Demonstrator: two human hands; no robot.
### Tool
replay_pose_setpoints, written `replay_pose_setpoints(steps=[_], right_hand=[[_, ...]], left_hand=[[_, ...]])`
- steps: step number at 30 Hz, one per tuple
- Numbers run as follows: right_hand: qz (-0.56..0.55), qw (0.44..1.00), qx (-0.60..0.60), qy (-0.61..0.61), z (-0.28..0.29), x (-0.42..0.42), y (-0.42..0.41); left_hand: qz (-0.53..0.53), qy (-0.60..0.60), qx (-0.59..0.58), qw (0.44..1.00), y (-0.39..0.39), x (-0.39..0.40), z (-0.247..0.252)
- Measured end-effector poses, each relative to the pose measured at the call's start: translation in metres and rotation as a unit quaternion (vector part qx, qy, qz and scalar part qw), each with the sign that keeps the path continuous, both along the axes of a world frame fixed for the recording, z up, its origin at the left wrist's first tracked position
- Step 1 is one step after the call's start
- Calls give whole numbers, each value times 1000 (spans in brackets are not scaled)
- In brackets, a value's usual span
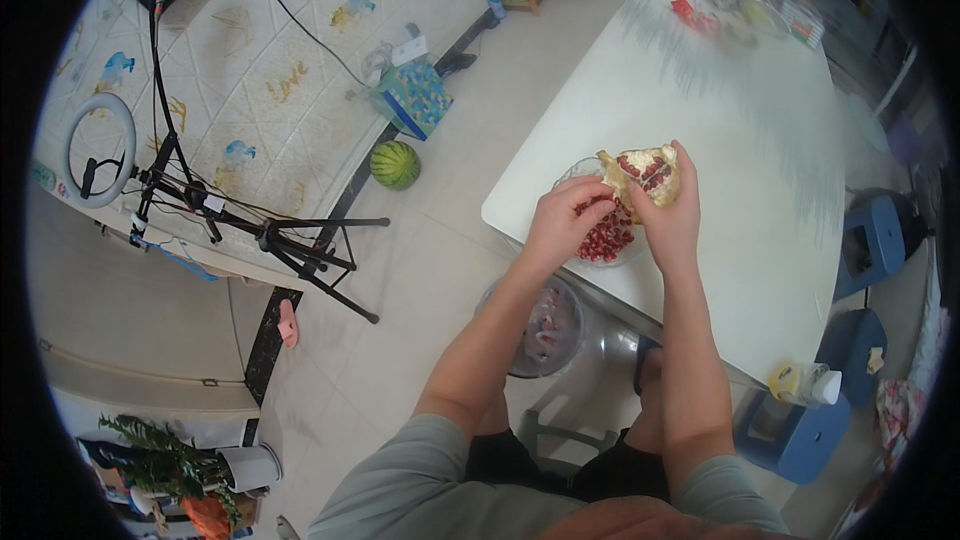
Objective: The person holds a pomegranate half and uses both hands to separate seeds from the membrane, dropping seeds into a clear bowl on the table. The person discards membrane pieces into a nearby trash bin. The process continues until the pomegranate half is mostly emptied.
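Note:
My right hand [671, 217] holds an opened piece of pomegranate [649, 174], its pale rind and membrane around clusters of red seeds. Beside its left edge, my left hand [566, 217] has thumb and fingers drawn together over a clear bowl; whether a seed is between them I cannot tell. Loose red pomegranate seeds [606, 240] lie in the clear bowl [637, 246], which stands near the corner of the white table [742, 240]. Both hands are above the bowl and partly hide it.
A lined waste bin [551, 330] with scraps stands on the floor beside the table. A clear container with a white lid [814, 384] is at the near right edge. Bags and packaging [697, 15] lie at the far end. Blue stools [802, 435], a watermelon [395, 165] and a tripod [300, 240] stand around.

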State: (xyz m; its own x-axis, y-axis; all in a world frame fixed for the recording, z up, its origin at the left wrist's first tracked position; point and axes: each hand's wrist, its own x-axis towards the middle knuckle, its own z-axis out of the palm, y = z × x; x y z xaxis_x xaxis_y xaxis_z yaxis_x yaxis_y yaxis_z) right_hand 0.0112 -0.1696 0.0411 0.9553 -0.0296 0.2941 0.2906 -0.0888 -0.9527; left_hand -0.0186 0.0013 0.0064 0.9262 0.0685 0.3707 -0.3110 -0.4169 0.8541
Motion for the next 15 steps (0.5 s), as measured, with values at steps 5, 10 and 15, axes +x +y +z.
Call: replay_pose_setpoints(steps=[5, 10, 15], right_hand=[[25, 995, 76, 59, 4, 0, 0], [33, 988, 124, 87, -1, 3, -2], [34, 982, 156, 103, -5, 6, -3]], left_hand=[[-1, 4, -14, 1000, 1, -1, 7], [-13, 2, -4, 1000, 0, -1, 6], [-27, -11, 45, 999, 2, -1, 5]])
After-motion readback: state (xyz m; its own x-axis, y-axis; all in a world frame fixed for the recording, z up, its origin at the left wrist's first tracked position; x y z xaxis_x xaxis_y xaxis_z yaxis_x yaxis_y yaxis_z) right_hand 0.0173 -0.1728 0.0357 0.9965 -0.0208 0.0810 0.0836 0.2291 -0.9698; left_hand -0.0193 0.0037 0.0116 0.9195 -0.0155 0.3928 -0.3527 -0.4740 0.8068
